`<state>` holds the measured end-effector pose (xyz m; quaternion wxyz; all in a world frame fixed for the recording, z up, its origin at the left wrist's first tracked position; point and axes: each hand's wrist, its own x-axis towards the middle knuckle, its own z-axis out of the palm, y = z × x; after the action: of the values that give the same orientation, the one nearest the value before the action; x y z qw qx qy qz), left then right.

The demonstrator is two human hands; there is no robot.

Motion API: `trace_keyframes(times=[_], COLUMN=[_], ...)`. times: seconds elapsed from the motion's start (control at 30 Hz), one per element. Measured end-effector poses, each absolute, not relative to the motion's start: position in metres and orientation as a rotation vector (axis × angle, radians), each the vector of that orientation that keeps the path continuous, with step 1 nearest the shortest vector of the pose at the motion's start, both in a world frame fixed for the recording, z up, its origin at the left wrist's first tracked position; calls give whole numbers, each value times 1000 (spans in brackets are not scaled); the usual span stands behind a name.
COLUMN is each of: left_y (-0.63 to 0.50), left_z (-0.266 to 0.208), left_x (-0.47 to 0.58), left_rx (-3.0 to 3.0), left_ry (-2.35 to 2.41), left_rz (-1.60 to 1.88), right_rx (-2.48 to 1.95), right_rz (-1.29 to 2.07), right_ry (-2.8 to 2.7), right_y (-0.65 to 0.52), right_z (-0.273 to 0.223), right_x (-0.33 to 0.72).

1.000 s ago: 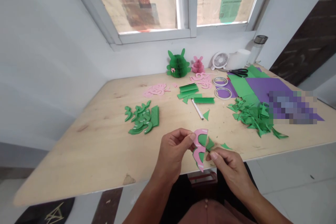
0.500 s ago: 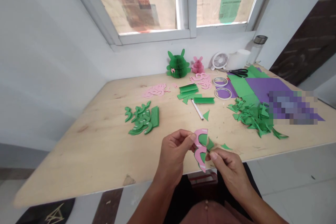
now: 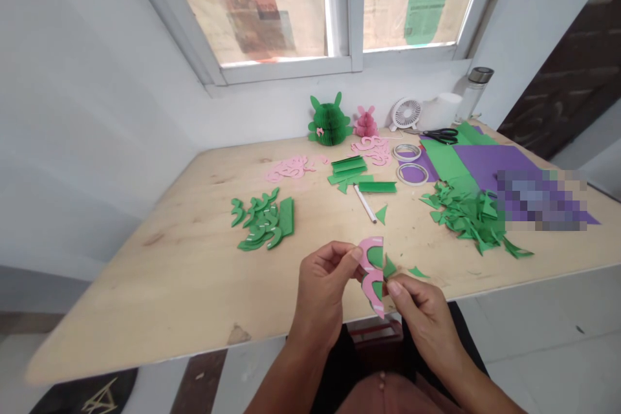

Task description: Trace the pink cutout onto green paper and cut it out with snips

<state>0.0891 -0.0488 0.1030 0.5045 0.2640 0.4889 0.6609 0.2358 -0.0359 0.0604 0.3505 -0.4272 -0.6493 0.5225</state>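
Low in the middle of the head view, a scalloped pink paper cutout (image 3: pixel 372 286) with white marks lies over green paper (image 3: pixel 375 257). My left hand (image 3: pixel 326 284) pinches its left edge between thumb and fingers. On the other side, the closed thumb and fingers of my right hand (image 3: pixel 422 310) grip the right edge of the layered paper. The exact contact under those fingertips is partly hidden. Right beside the cutout shows a green paper scrap (image 3: pixel 389 266). Another small green scrap (image 3: pixel 417 272) lies on the table to the right.
Curved green cutouts (image 3: pixel 262 226) lie left on the wooden table (image 3: pixel 184 272); a green scrap heap (image 3: pixel 468 217) lies right. Farther back are pink cutouts (image 3: pixel 290 169), a white pen (image 3: pixel 365 203), tape rolls (image 3: pixel 412 173), scissors (image 3: pixel 441 136), a fan (image 3: pixel 406 114) and a green paper figure (image 3: pixel 330 121).
The lower part of the pink-and-green cutout has shifted slightly right. Both hands keep nearly the same place and grip; the items on the table have stayed put.
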Motion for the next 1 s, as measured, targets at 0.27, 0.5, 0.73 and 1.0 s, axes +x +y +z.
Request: trace_keyframes(times=[0.27, 0.5, 0.73, 1.0], left_y=[-48, -48, -49, -51], left_z=[103, 102, 97, 101], left_x=[92, 97, 103, 111], left_rx=[611, 563, 514, 435], left_ry=[1197, 1199, 1191, 1182], left_rz=[1624, 1678, 1712, 1741], right_rx=[-1090, -1087, -1070, -1093], right_rz=[1346, 1367, 1357, 1335], right_ry=[-1625, -1571, -1571, -1563], right_y=[-37, -39, -39, -40], right_z=[59, 60, 61, 65], right_x=[232, 229, 228, 225])
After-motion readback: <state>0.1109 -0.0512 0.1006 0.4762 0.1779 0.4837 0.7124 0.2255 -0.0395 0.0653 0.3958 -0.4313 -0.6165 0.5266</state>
